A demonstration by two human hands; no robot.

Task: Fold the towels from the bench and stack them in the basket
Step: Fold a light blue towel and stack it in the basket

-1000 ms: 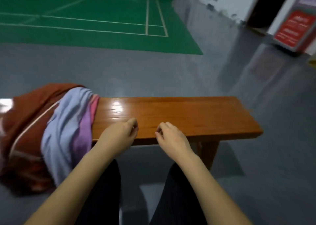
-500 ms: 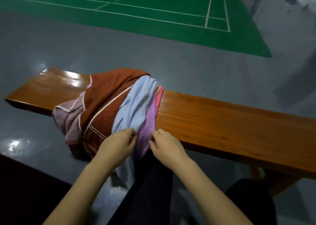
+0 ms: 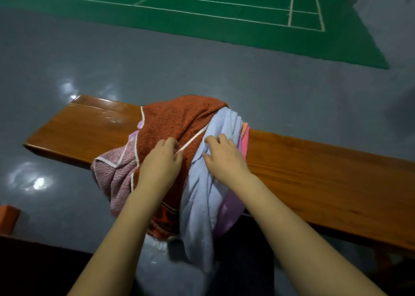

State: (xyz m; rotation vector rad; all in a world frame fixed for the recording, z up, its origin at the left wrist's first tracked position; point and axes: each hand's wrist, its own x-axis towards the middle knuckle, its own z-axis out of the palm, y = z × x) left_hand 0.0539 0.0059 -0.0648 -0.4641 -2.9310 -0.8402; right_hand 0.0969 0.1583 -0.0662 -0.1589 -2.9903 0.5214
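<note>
The task looks barely begun. The towels (image 3: pixel 179 124) lie in 1 rumpled heap across the bench (image 3: pixel 314 172), draped over its near edge, and none appears folded. At least 4 colours show: rust on top, pale blue, mauve and a pink edge. The left hand (image 3: pixel 160 165) rests on the rust towel, fingers curled at its white trim. The right hand (image 3: pixel 224 158) pinches a fold of the blue towel. No basket is in view, so sorting, folding and stacking all remain.

No readable text, label, brand, number or sign shows anywhere in this view.
</note>
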